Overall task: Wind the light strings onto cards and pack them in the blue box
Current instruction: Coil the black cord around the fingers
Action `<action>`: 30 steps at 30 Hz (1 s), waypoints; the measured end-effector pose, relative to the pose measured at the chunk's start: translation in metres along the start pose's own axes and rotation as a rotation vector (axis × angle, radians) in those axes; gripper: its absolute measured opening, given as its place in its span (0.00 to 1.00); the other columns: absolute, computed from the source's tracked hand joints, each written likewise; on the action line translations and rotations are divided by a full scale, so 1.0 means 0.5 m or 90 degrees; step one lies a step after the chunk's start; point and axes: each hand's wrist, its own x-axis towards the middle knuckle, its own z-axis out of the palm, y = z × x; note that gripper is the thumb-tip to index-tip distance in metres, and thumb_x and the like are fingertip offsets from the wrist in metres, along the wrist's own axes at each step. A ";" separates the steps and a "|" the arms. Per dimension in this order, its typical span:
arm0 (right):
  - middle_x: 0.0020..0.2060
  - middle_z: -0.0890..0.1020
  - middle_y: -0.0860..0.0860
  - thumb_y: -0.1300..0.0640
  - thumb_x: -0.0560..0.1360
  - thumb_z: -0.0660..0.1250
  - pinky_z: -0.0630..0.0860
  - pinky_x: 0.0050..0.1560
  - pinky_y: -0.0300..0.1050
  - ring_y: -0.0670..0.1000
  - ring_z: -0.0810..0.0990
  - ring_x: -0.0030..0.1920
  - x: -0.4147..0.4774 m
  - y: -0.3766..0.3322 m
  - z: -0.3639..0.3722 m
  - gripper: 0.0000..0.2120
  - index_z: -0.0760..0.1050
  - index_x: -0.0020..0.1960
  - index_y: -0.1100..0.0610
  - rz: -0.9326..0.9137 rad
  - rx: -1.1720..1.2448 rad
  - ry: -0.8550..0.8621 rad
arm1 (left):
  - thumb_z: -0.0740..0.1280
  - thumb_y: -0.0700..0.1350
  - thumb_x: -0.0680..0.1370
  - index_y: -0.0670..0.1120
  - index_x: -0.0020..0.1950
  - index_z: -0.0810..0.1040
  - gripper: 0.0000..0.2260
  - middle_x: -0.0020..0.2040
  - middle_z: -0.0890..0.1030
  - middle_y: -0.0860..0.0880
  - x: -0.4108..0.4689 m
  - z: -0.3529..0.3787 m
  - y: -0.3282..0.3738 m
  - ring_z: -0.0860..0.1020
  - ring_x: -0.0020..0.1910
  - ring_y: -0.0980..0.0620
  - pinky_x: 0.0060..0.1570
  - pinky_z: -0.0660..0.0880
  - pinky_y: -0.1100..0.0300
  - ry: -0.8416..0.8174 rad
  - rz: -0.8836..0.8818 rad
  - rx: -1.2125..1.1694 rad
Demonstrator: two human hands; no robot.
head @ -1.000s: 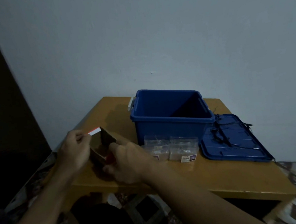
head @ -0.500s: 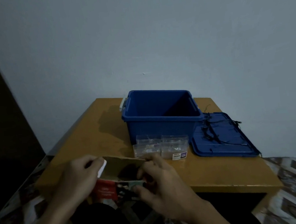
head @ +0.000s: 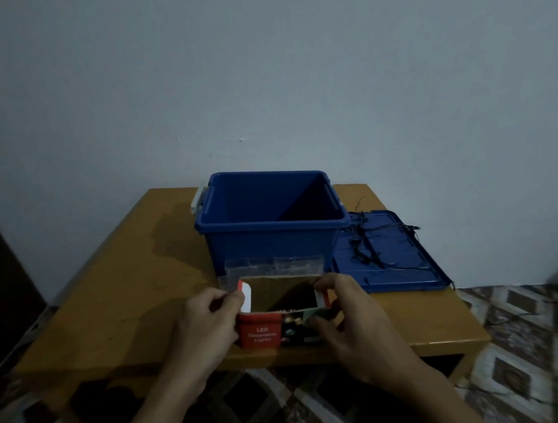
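both hands hold the red led lights carton (head: 261, 330) open at the table's (head: 116, 318) near edge; left hand (head: 207, 325) pinches one flap, right hand (head: 347, 317) the other; keep flaps spread, carton level; loose light string (head: 365, 247) lies on blue lid (head: 397, 267); blue box (head: 273, 236) open behind.

The blue box (head: 271, 246) and its ribbed lid (head: 404, 267) are smooth plastic with a dull sheen. The tabletop (head: 124, 296) is varnished wood. The carton (head: 260, 332) is card, printed outside, raw brown inside. The packets (head: 269, 267) are clear plastic.
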 end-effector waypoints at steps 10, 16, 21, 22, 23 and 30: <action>0.59 0.72 0.37 0.50 0.80 0.67 0.70 0.47 0.27 0.36 0.73 0.53 0.025 0.004 0.011 0.18 0.65 0.65 0.43 0.016 -0.003 0.028 | 0.66 0.55 0.80 0.45 0.47 0.80 0.14 0.47 0.82 0.45 0.031 0.014 0.002 0.82 0.47 0.48 0.53 0.81 0.44 0.019 -0.013 -0.014; 0.63 0.69 0.38 0.51 0.80 0.66 0.70 0.49 0.28 0.36 0.71 0.56 0.033 0.002 0.011 0.18 0.65 0.67 0.44 0.020 -0.002 0.026 | 0.66 0.58 0.78 0.45 0.51 0.80 0.16 0.49 0.83 0.44 0.035 0.017 0.001 0.83 0.47 0.49 0.53 0.82 0.48 0.022 -0.007 -0.029; 0.69 0.66 0.40 0.52 0.81 0.65 0.72 0.55 0.34 0.40 0.71 0.58 0.024 0.005 0.009 0.18 0.66 0.69 0.44 0.012 -0.016 0.034 | 0.63 0.61 0.78 0.49 0.51 0.78 0.16 0.49 0.81 0.48 0.024 0.024 0.000 0.81 0.47 0.53 0.47 0.78 0.59 0.009 -0.006 -0.084; 0.69 0.66 0.40 0.52 0.80 0.66 0.74 0.55 0.36 0.40 0.72 0.58 0.020 0.007 0.008 0.19 0.66 0.69 0.43 0.012 -0.010 0.036 | 0.62 0.59 0.80 0.51 0.50 0.77 0.13 0.48 0.80 0.49 0.018 0.025 0.005 0.79 0.46 0.55 0.46 0.77 0.60 0.003 -0.019 -0.108; 0.68 0.67 0.40 0.52 0.80 0.66 0.76 0.55 0.38 0.41 0.73 0.58 0.017 0.009 0.007 0.19 0.65 0.69 0.42 0.012 -0.001 0.039 | 0.61 0.57 0.81 0.51 0.50 0.77 0.12 0.48 0.80 0.49 0.014 0.025 0.008 0.79 0.46 0.55 0.47 0.77 0.60 0.002 -0.025 -0.120; 0.58 0.70 0.34 0.46 0.79 0.66 0.74 0.49 0.34 0.37 0.74 0.55 -0.001 0.053 -0.028 0.16 0.65 0.65 0.40 0.009 -0.013 0.079 | 0.65 0.47 0.81 0.51 0.54 0.76 0.03 0.52 0.76 0.52 0.004 0.030 0.043 0.75 0.48 0.58 0.36 0.69 0.63 0.176 0.169 0.051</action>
